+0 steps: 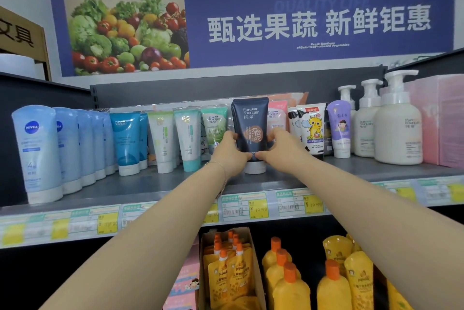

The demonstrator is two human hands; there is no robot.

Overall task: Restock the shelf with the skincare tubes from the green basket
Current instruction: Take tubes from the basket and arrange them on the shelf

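Standing cap-down on the shelf (351, 171): navy tube (251, 118), between green tube (214, 126) and pink tube (277, 116). Lower sides pinched by curled fingers of left hand (232, 156) and right hand (278, 146). Risk, judged: uneven release tips it, toppling these close-packed neighbours.

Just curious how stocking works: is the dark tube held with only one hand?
No, the left hand and right hand both grip the dark tube.

Price tags (258, 206) blurred — dark tube (249, 113) partly hidden behind left hand (231, 154), right hand (278, 146).
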